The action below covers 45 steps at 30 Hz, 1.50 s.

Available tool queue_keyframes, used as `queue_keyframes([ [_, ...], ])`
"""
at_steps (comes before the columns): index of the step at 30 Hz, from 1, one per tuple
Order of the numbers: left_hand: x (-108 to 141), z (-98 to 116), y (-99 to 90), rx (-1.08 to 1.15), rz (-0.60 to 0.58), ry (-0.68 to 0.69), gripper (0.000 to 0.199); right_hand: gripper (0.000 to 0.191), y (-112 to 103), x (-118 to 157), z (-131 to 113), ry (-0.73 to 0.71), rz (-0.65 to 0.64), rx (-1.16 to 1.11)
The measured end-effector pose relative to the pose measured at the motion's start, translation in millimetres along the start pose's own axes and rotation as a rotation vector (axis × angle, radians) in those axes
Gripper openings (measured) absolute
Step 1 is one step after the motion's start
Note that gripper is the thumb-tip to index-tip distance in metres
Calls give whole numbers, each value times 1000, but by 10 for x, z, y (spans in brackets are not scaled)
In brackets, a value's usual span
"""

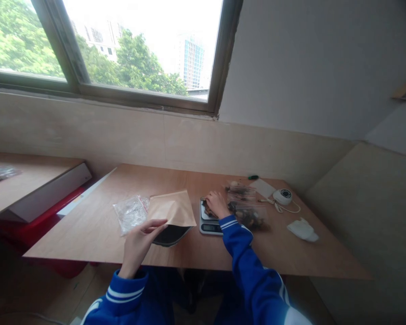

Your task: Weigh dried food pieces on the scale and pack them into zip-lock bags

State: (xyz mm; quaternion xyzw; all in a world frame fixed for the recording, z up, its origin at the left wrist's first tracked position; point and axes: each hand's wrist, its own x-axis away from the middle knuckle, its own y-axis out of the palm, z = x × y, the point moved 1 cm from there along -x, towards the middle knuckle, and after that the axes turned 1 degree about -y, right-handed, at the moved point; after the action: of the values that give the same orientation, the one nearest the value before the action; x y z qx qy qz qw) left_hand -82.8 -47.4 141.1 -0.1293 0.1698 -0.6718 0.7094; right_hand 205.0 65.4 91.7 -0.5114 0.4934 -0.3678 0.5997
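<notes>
My left hand (144,241) pinches the edge of a brown kraft paper bag (172,207), whose dark mouth gapes toward me. On the table, a small digital scale (210,227) stands to the right of the bag. My right hand (217,204) reaches over its platform, with fingers curled onto dark brown dried pieces (208,209); the fingertips are partly hidden. Left of the bag lies a crumpled clear plastic bag (130,214), and several clear zip bags of dried pieces (252,215) lie just right of my right hand.
The wooden table (98,234) stands against a tiled wall under a window. On its right side are a white round device with a cord (282,195), a crumpled white tissue (302,230), a white card (266,187) and a green object (253,177). A second table (47,174) stands left.
</notes>
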Motion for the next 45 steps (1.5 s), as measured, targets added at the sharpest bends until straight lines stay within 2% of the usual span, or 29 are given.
queue_keyframes([
  [5, 17, 5, -18, 7, 4, -32, 34, 23, -35, 57, -40, -16, -15, -46],
  [7, 23, 8, -37, 8, 12, -32, 35, 28, -54, 117, -11, 14, 23, -123],
  [9, 28, 9, -52, 12, 21, -21, 36, 33, -67, 236, 44, 71, 113, -240],
  [13, 21, -22, -38, 17, 20, 6, 37, 34, -12, 704, 184, 205, 378, -461],
  [16, -13, -74, 24, -19, 0, 18, 37, 32, 111, 1184, 272, 274, 489, -550],
  [19, -78, -130, 137, -89, -37, 6, 35, 30, 230, 1642, 340, 375, 505, -583],
  [22, -161, -179, 291, -127, -57, -5, 34, 28, 275, 1988, 372, 430, 502, -601],
  [25, -227, -233, 453, -121, -81, 49, 36, 27, 256, 2194, 354, 465, 496, -606],
  [29, -258, -381, 570, -108, -156, 121, 40, 28, 221, 2282, 270, 490, 453, -621],
  [32, -302, -589, 484, -104, -44, 132, 41, 28, 207, 2269, 207, 486, 433, -624],
  [34, -371, -764, 342, -139, 116, 106, 47, 27, 198, 2247, 175, 481, 426, -628],
  [36, -454, -938, 170, -264, 291, 67, 55, 28, 189, 2225, 148, 478, 413, -630],
  [37, -492, -1015, 89, -350, 340, 62, 57, 28, 185, 2215, 136, 476, 405, -630],
  [38, -524, -1084, 17, -435, 351, 44, 57, 28, 181, 2206, 124, 474, 399, -629],
  [41, -562, -1235, -128, -648, 258, -74, 42, 28, 170, 2183, 92, 463, 398, -630],
  [45, -520, -1268, -196, -761, 264, -83, 29, 28, 101, 2138, 31, 454, 405, -673],
])
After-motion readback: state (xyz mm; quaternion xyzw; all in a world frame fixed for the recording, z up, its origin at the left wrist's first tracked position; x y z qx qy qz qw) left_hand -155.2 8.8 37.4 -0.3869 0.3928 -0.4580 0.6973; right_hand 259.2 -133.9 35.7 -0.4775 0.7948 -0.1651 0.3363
